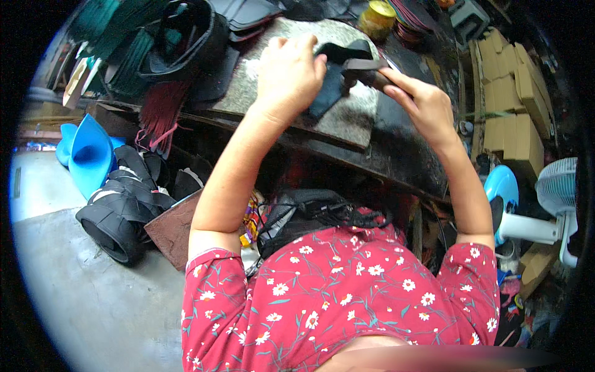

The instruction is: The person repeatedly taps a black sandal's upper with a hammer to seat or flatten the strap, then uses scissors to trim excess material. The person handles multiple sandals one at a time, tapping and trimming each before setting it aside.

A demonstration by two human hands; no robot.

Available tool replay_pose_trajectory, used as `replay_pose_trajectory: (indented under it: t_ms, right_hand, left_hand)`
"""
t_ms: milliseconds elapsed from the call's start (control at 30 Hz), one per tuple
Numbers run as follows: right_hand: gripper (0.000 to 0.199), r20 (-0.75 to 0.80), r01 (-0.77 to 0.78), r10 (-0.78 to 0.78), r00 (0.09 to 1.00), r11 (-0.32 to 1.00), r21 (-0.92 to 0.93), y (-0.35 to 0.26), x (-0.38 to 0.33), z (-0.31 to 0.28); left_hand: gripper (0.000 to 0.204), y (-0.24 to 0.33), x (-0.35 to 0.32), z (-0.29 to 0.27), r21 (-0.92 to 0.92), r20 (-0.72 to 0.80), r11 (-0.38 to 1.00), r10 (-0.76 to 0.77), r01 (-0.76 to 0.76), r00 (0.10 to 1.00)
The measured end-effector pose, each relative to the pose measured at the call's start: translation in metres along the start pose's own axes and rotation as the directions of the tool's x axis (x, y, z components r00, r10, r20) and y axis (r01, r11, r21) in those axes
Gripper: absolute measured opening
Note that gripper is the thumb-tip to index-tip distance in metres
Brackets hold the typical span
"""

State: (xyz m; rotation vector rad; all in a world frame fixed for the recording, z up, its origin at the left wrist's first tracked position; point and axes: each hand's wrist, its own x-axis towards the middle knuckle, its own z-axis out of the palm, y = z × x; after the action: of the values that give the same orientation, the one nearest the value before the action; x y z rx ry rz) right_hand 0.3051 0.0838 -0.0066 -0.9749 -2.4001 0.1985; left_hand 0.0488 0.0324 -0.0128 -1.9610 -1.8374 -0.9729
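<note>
My right hand (424, 105) grips a hammer (359, 69), its dark head over the pale stone slab (248, 87) on the workbench. My left hand (290, 73) is closed at the slab's left part, fingers curled and thumb against a black curved strap (344, 52). Part of the strap is hidden behind that hand. A flat dark blue-grey piece (326, 93) lies on the slab below the strap, between my two hands. The hammer head overlaps the strap's right end in this view; whether they touch I cannot tell.
At the back left stand a black tub (186, 46) and stacked dark sole-shaped sheets (248, 12). A yellow-lidded jar (377, 20) is at the back. Tan boxes (514, 93) and a fan (556, 186) stand right. Black strap bundles (124, 211) lie left, beside blue curved sheets (90, 155).
</note>
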Motion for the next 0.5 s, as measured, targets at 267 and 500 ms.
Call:
replay_pose_trajectory:
  t_ms: [267, 500]
  right_hand:
    - [0.038, 0.061, 0.05, -0.048, 0.997, 0.998, -0.03, -0.007, -0.022, 0.002]
    - [0.045, 0.241, 0.094, -0.074, 0.968, 0.993, -0.074, 0.017, -0.058, -0.038]
  left_hand:
    - [0.02, -0.013, 0.023, -0.013, -0.079, 0.433, 0.988, 0.153, -0.131, 0.888]
    - [0.033, -0.028, 0.043, -0.024, -0.058, 0.705, 0.995, -0.017, 0.081, 0.709]
